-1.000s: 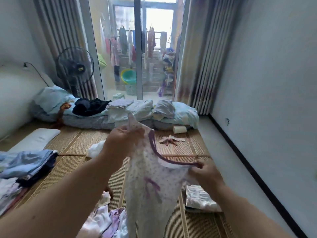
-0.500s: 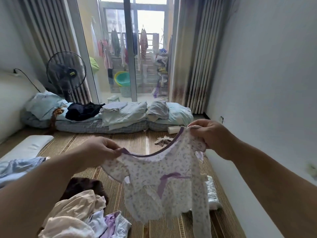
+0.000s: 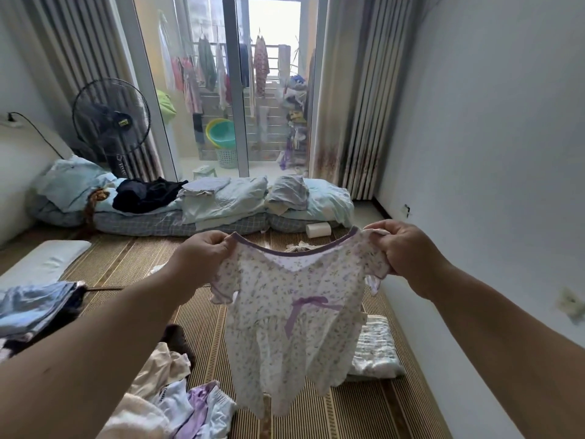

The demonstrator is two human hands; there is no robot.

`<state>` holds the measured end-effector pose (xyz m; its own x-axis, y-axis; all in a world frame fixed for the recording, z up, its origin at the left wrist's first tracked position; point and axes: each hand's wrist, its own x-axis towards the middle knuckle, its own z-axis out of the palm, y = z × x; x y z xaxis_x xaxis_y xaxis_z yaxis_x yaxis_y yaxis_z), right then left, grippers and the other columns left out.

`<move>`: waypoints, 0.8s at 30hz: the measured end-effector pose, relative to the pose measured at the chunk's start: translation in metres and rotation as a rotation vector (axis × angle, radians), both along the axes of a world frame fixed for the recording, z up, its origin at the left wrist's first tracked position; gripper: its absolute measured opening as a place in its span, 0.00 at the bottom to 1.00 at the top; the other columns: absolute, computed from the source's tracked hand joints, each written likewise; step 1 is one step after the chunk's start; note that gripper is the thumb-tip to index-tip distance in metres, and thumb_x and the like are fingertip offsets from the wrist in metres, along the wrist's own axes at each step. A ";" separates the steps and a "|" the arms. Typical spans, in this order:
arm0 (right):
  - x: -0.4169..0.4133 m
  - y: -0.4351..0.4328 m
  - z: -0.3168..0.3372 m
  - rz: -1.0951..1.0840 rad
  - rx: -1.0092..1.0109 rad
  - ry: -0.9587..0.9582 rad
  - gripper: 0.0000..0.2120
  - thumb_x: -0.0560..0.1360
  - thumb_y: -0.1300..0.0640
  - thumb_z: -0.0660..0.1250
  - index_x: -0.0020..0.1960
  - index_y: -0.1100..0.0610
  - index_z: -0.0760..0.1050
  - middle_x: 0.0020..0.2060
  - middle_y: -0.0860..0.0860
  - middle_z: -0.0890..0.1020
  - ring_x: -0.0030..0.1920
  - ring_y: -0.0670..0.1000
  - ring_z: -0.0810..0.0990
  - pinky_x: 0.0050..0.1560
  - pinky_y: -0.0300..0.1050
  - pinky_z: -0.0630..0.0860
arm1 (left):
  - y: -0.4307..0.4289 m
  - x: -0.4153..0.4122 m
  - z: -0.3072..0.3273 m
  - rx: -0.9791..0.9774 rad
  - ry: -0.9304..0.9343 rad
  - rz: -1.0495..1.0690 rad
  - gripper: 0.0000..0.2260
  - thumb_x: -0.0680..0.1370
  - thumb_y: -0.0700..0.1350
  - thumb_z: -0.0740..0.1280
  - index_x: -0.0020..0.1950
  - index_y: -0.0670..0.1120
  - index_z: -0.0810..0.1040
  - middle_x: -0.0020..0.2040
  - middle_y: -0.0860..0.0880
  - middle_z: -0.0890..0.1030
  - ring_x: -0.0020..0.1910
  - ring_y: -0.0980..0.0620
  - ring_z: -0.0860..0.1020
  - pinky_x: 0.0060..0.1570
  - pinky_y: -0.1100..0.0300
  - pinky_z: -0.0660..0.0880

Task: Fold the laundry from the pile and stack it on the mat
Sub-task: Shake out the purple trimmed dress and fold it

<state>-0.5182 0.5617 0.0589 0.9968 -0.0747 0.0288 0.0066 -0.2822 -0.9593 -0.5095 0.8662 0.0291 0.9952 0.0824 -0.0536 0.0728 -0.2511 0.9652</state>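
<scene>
Above the mat, both hands pinch the dress, which half-hides a folded cloth.

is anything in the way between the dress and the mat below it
Nothing visible does. The dress hangs from the left hand and right hand, each pinching a shoulder. Bare mat lies below its hem, with the pile to its left and a folded cloth to its right.
</scene>
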 end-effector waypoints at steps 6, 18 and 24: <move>0.030 0.005 -0.019 0.100 -0.146 0.057 0.11 0.77 0.67 0.59 0.53 0.59 0.78 0.49 0.58 0.81 0.50 0.57 0.81 0.51 0.53 0.79 | 0.016 0.025 -0.010 0.332 -0.016 0.031 0.09 0.79 0.46 0.64 0.40 0.47 0.79 0.37 0.47 0.81 0.38 0.47 0.78 0.40 0.54 0.74; 0.107 0.037 -0.082 0.210 0.042 0.183 0.23 0.73 0.79 0.48 0.58 0.64 0.75 0.49 0.60 0.78 0.38 0.50 0.80 0.30 0.31 0.75 | 0.031 0.092 -0.047 0.671 0.030 0.046 0.09 0.79 0.44 0.62 0.40 0.50 0.77 0.40 0.48 0.80 0.40 0.48 0.76 0.42 0.55 0.72; 0.078 0.021 -0.127 0.369 -0.108 0.283 0.24 0.74 0.78 0.51 0.61 0.62 0.76 0.57 0.61 0.78 0.49 0.52 0.80 0.43 0.34 0.78 | 0.026 0.056 -0.092 0.880 -0.031 -0.183 0.13 0.81 0.46 0.60 0.37 0.53 0.72 0.34 0.54 0.73 0.31 0.55 0.71 0.30 0.60 0.63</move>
